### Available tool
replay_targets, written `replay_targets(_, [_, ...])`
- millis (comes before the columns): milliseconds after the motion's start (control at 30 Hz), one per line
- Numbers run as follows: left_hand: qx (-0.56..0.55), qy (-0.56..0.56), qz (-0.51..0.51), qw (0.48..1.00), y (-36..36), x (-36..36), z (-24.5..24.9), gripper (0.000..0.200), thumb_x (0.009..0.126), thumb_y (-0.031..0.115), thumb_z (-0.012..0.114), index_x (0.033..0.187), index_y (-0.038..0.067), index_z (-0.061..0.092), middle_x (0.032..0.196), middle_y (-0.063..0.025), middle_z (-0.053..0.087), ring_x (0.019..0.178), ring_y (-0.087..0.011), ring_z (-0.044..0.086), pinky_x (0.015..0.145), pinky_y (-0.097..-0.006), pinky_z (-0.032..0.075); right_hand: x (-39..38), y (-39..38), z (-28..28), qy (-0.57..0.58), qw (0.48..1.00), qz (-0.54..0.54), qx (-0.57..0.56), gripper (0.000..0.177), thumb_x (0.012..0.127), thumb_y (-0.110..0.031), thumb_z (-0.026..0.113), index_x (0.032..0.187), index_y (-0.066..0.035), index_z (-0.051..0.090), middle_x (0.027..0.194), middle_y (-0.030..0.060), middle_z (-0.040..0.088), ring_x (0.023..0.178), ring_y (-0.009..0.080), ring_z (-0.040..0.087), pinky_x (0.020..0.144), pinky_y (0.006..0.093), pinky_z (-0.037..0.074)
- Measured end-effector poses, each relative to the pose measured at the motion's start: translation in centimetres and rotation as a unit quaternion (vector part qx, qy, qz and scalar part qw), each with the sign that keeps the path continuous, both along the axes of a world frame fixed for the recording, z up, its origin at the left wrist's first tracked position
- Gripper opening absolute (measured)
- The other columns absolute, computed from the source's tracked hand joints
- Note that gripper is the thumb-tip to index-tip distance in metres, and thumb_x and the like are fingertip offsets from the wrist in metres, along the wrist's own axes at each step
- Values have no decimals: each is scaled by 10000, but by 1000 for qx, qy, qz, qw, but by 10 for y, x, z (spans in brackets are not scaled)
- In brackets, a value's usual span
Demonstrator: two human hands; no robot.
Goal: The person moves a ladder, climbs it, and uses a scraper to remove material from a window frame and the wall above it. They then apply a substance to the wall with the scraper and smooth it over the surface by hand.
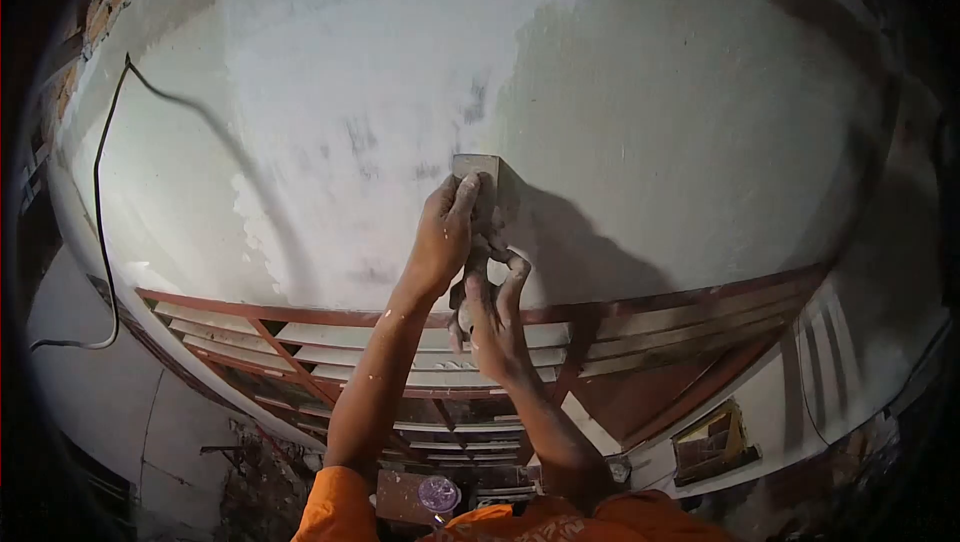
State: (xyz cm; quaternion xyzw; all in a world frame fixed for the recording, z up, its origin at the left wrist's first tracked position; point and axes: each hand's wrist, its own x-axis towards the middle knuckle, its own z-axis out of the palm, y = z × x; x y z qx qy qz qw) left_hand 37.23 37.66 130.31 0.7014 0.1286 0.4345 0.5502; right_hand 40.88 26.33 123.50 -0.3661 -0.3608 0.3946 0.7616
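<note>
A flat, greyish rectangular blade (478, 165), which looks like part of a putty knife, stands close to the wall at the middle of the view. My left hand (455, 219) is closed around it, thumb lying on its face. Just below and to the right, my right hand (492, 302) has curled fingers and a bent thumb near the tool's lower end. Whatever lies within those fingers is hidden. Pale dust or putty coats both hands. Behind them, the wall (330, 132) carries a white patch with dark smudges beside greener, bare-looking areas.
Below the wall patch runs a reddish-brown louvred window frame (400, 382). A dark cable (98, 192) hangs from the wall at left. Low down stands a container with a purple top (438, 494). At lower right is a small framed opening (712, 442).
</note>
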Motion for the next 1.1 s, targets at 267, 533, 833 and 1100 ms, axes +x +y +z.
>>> replay_targets(267, [67, 38, 71, 995, -5, -13, 15, 351, 1036, 306, 432, 919, -2, 552, 645, -42, 525, 465, -94, 458, 409, -256, 376, 119, 8, -41, -445, 675, -587, -40, 449, 978, -272, 533, 1361, -63, 425, 1383, 219, 436, 1137, 369, 506, 954, 471, 381])
replay_targets(533, [50, 150, 39, 987, -1, -32, 49, 371, 1023, 291, 454, 1073, -42, 613, 704, -46, 585, 543, -80, 495, 480, -234, 417, 143, 42, -76, -574, 485, -653, -97, 663, 962, -585, 379, 1387, -91, 501, 1521, 242, 319, 1393, 411, 299, 1055, 539, 236])
replay_targets(833, [331, 325, 263, 846, 5, -42, 105, 386, 1001, 338, 470, 894, 30, 677, 575, -74, 600, 498, -187, 571, 537, -371, 475, 150, 42, -84, -587, 481, -646, -90, 686, 952, -601, 388, 1357, -63, 523, 1509, 257, 330, 1381, 440, 304, 1062, 565, 230])
replay_targets(1100, [358, 424, 287, 781, 4, -46, 121, 370, 1002, 353, 486, 898, 65, 693, 585, -65, 602, 555, -186, 612, 610, -388, 498, 141, 35, -72, -593, 502, -620, -108, 670, 913, -595, 474, 1355, -95, 530, 1489, 287, 331, 1360, 457, 326, 1037, 596, 273])
